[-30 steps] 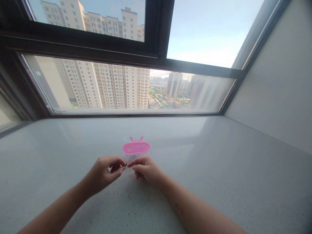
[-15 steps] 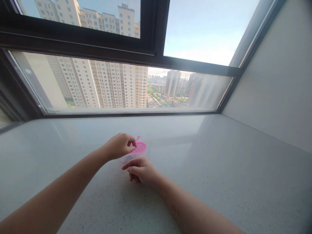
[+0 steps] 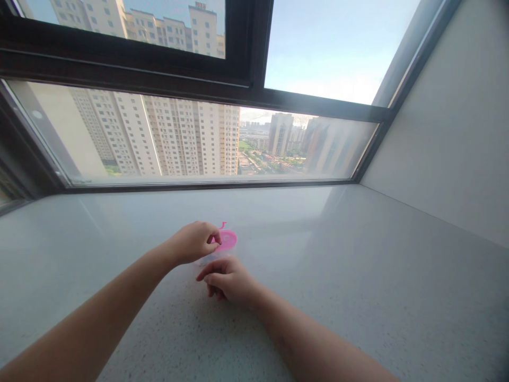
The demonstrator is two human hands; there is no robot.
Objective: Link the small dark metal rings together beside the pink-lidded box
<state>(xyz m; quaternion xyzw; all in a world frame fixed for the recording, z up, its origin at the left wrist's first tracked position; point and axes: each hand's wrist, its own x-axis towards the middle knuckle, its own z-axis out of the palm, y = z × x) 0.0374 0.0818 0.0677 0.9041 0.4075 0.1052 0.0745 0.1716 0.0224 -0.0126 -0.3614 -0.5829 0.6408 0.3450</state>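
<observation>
A small clear plastic container with a pink lid (image 3: 228, 240) stands on a pale speckled stone sill (image 3: 358, 276). My left hand (image 3: 194, 241) hovers over the lid's left part, its fingertips pinched together right at the lid; what they pinch is too small to make out. My right hand (image 3: 226, 280) rests on the sill just in front of the container, fingers curled, index fingertip close to the container's near side. The container's clear body is mostly hidden behind both hands.
A wide window with a dark frame (image 3: 254, 95) runs along the back of the sill, high-rise buildings beyond it. A plain white wall (image 3: 457, 132) closes the right side. The sill stretches out to left and right of the container.
My left hand has gone from a pinch in front of the container, beside my right hand, up to the pink lid. My right hand has stayed low on the sill.
</observation>
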